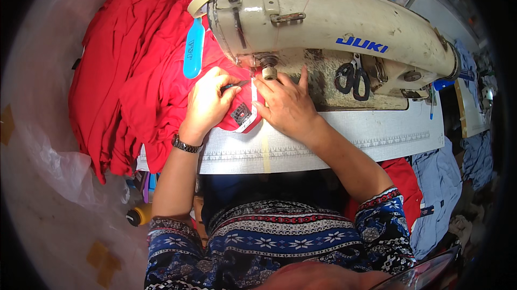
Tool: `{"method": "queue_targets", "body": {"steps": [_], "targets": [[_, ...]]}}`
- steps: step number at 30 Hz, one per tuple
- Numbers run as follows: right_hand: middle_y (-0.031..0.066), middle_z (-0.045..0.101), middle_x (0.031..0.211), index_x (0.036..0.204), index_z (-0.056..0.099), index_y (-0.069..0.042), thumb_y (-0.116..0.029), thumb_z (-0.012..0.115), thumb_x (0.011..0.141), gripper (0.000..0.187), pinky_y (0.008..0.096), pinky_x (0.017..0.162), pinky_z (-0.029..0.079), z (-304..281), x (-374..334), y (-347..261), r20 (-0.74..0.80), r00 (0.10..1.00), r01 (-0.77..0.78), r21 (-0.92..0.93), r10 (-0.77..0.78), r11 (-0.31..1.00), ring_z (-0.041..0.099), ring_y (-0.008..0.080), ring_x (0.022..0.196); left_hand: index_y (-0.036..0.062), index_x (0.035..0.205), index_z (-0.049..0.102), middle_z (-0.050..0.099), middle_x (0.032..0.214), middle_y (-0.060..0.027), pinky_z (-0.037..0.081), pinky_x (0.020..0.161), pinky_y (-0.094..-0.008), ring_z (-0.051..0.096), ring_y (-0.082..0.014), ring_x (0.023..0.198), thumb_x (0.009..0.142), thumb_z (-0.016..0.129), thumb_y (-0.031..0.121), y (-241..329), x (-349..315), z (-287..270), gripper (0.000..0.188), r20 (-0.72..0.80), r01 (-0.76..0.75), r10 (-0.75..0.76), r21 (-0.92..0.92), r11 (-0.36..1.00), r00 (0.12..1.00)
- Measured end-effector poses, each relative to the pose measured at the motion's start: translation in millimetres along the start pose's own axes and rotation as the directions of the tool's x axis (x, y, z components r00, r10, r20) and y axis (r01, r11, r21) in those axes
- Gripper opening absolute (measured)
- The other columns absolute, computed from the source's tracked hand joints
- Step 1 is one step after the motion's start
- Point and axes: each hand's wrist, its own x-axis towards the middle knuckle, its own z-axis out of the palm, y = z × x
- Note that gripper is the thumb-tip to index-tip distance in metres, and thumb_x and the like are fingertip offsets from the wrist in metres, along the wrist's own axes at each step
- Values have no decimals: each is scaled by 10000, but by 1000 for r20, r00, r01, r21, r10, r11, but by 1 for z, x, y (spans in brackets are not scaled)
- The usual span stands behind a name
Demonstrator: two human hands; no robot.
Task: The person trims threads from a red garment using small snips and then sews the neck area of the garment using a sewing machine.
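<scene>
Under the needle of a cream sewing machine [280, 15] lies a red garment [245, 93] with a narrow white tape [254, 96] along its edge. A dark printed patch [240, 113] shows on the red cloth beside the tape. My left hand [209, 99] rests on the cloth left of the needle, its thumb and fingers closed on a small pointed tool [228, 87] with a bluish handle; its exact kind is hard to make out. Right of the tape, my right hand [288, 104] lies flat with fingers spread, its fingertips touching the cloth edge close to the presser foot [253, 72].
A large heap of red cloth [126, 58] fills the left side. Black-handled scissors [353, 80] lie on the machine bed. A light blue paddle-shaped piece [194, 49] hangs by the machine head. A printed ruler [344, 143] runs along the table's front; blue-grey cloth [439, 196] hangs at right.
</scene>
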Motion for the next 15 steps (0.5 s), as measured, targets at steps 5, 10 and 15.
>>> {"method": "queue_targets", "body": {"steps": [5,10,15], "targets": [[31,593,1274,1297,579,-70,-373,618,883,514,763,1032,201,1,0,0,-16,1000,6,5,-6,1000,516,206,1177,-11,914,681,608,816,-98,492,690,-331,619,-240,747,783,744,65,2,1,3,163,-17,-23,23,27,999,1000],[-6,583,1184,1188,613,-103,-365,680,820,457,783,983,255,7,-1,1,-120,992,31,-14,-33,999,530,191,1139,-15,911,680,614,826,-100,496,690,-332,626,-245,751,783,743,65,1,0,5,164,-25,-15,16,39,999,1000],[-12,580,1189,1186,615,-105,-359,687,813,457,788,982,250,7,-1,1,-123,992,28,-6,-29,1000,529,192,1137,-19,911,681,614,826,-102,498,692,-333,626,-247,750,783,743,64,-1,0,5,164,-37,-36,37,28,999,999]]}}
